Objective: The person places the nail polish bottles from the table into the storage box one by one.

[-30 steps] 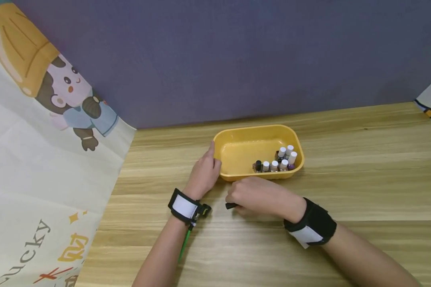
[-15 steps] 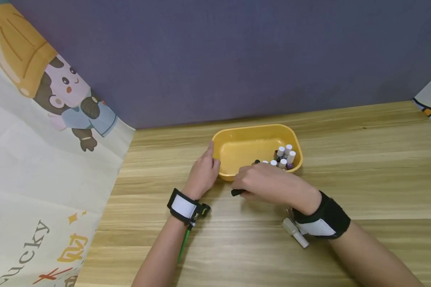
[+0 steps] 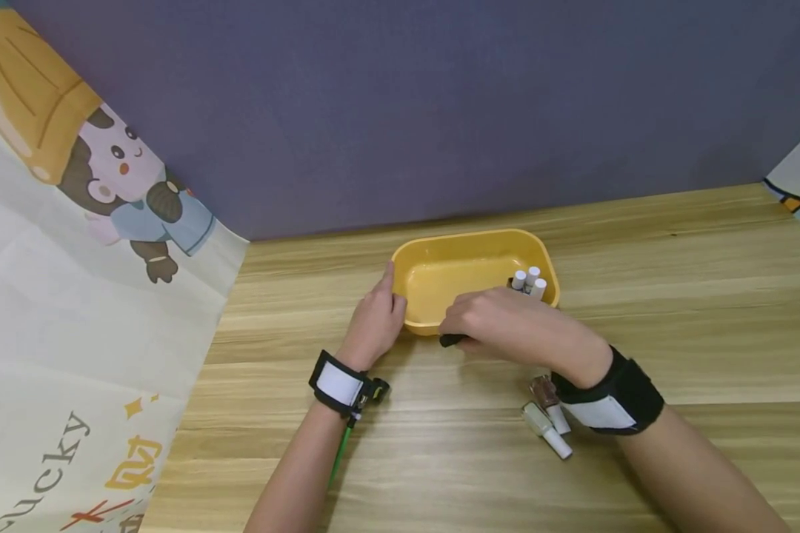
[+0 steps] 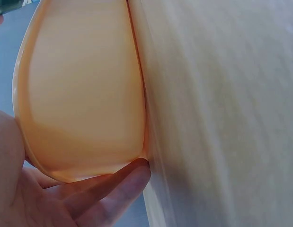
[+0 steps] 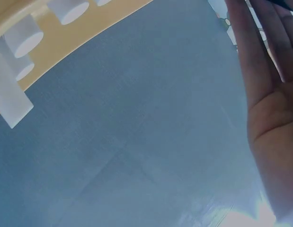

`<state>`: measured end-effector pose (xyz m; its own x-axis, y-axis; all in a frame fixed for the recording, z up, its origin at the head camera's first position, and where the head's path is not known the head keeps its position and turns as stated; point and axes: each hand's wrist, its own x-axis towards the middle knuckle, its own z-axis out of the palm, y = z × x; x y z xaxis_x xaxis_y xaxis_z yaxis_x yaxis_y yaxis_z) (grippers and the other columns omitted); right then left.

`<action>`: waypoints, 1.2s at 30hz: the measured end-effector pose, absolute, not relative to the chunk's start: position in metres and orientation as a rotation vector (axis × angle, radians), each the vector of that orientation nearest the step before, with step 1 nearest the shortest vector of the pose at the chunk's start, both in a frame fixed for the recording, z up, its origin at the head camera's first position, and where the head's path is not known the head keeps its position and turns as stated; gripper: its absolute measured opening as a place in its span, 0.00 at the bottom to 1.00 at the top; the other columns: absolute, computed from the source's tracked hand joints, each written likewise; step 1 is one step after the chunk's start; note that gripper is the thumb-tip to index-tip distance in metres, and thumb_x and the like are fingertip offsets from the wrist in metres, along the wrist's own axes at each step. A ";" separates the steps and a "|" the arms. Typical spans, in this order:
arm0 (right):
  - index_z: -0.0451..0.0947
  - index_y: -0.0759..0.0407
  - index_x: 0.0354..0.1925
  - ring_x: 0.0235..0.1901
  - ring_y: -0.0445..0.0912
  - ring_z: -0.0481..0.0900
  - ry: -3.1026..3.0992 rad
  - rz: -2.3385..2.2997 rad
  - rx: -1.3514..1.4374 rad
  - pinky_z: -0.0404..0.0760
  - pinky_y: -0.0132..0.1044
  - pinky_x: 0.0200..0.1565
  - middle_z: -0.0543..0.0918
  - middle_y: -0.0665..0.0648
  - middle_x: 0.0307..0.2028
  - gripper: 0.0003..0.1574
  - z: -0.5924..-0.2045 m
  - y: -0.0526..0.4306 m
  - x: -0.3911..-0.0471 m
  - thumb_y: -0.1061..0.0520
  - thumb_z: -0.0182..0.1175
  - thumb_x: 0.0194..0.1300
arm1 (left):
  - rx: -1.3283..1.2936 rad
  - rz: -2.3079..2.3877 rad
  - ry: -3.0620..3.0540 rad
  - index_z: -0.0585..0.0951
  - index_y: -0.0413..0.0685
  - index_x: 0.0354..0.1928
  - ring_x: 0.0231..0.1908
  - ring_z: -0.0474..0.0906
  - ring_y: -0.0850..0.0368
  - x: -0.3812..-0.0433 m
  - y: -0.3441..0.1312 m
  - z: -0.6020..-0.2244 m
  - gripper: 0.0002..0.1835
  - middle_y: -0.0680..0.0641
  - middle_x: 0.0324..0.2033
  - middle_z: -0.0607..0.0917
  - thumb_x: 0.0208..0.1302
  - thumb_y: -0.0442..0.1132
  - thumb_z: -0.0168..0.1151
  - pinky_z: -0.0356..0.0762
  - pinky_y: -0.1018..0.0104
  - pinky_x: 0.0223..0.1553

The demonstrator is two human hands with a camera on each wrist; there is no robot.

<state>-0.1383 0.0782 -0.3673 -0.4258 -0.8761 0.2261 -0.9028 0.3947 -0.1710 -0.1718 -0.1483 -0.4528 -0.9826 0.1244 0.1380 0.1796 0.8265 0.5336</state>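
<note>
My left hand holds the left end of a yellow plastic basin; in the left wrist view its fingers lie along the outside of the end wall, thumb at the rim. My right hand grips a nail polish bottle, whose black cap sticks out to the left. Part of a dark green bottle shows at the top left corner of the left wrist view. That hand is over the basin's front rim and hides the front row of bottles. White-capped nail polish bottles stand in the basin's right end.
Two nail polish bottles lie on the wooden table below the right wrist: a brown one and a pale one, both white-capped. A dark blue-grey panel rises behind the basin. A printed cartoon sheet borders the left side.
My right hand has moved right and a little forward with the black-capped bottle, covering the front row in the basin. The two lying bottles have come into sight. The left hand stays put.
</note>
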 end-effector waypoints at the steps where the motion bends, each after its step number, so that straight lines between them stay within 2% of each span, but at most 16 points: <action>1: 0.77 0.49 0.30 0.30 0.34 0.72 -2.534 0.412 1.624 0.72 0.27 0.31 0.76 0.42 0.28 0.04 -0.367 0.079 -0.139 0.56 0.63 0.54 | -0.243 -0.862 -2.910 0.48 0.46 0.71 0.14 0.65 0.58 -0.172 -0.148 -0.453 0.32 0.49 0.25 0.70 0.66 0.43 0.39 0.67 0.67 0.18; 9: 0.72 0.47 0.28 0.30 0.34 0.70 -2.518 0.440 1.570 0.70 0.28 0.31 0.73 0.41 0.27 0.08 -0.360 0.088 -0.140 0.57 0.62 0.54 | -0.249 -0.836 -2.922 0.49 0.44 0.71 0.14 0.64 0.58 -0.172 -0.147 -0.451 0.32 0.49 0.24 0.70 0.66 0.42 0.39 0.65 0.66 0.17; 18: 0.74 0.47 0.30 0.28 0.34 0.68 -2.495 0.444 1.494 0.70 0.29 0.32 0.71 0.41 0.26 0.05 -0.353 0.099 -0.144 0.55 0.63 0.55 | -0.249 -0.832 -2.919 0.48 0.44 0.71 0.13 0.63 0.58 -0.172 -0.147 -0.452 0.32 0.48 0.23 0.70 0.66 0.43 0.39 0.65 0.65 0.17; 28: 0.77 0.51 0.33 0.33 0.36 0.73 -2.480 0.484 1.447 0.74 0.32 0.35 0.77 0.44 0.30 0.08 -0.351 0.110 -0.150 0.59 0.64 0.52 | -0.240 -0.842 -2.925 0.48 0.45 0.71 0.13 0.63 0.58 -0.171 -0.147 -0.452 0.32 0.48 0.24 0.70 0.66 0.43 0.39 0.65 0.65 0.17; 33: 0.77 0.50 0.34 0.35 0.36 0.75 -2.463 0.464 1.419 0.75 0.33 0.35 0.78 0.44 0.32 0.08 -0.350 0.115 -0.153 0.56 0.64 0.53 | -0.241 -0.844 -2.918 0.49 0.44 0.71 0.13 0.63 0.58 -0.172 -0.148 -0.452 0.32 0.48 0.24 0.70 0.66 0.43 0.39 0.65 0.65 0.18; 36: 0.76 0.50 0.33 0.32 0.35 0.72 -2.459 0.461 1.408 0.73 0.31 0.32 0.76 0.43 0.31 0.07 -0.349 0.117 -0.154 0.55 0.63 0.54 | -0.242 -0.838 -2.915 0.49 0.44 0.71 0.14 0.63 0.58 -0.173 -0.148 -0.452 0.32 0.48 0.23 0.70 0.66 0.43 0.39 0.65 0.65 0.18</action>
